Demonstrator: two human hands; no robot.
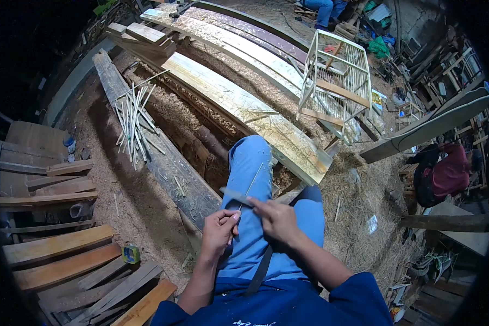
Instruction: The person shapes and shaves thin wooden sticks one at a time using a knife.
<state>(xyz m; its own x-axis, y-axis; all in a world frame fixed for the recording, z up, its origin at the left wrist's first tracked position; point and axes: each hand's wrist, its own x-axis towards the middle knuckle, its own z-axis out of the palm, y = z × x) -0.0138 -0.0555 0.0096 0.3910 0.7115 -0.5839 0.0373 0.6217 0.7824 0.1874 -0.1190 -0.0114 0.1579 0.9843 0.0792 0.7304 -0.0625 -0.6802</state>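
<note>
My left hand [219,232] is pinched around the lower end of a thin stick [254,179], which points up and away over my thigh in blue jeans [250,157]. Gripped in my right hand [277,218] is a knife, its flat blade [236,196] lying across the stick just above my left fingers. The knife's handle is hidden inside my right hand. Up and to the left, a loose bundle of pale thin sticks [133,122] rests on a worn plank [168,163].
A long pale board [217,92] covered in shavings stretches ahead of my knee. Beyond it stands a slatted wooden cage [337,81]. Stacked wood pieces [60,244] lie at the left, near a yellow-green tape measure [130,254]. Another person's legs [321,11] show at the top.
</note>
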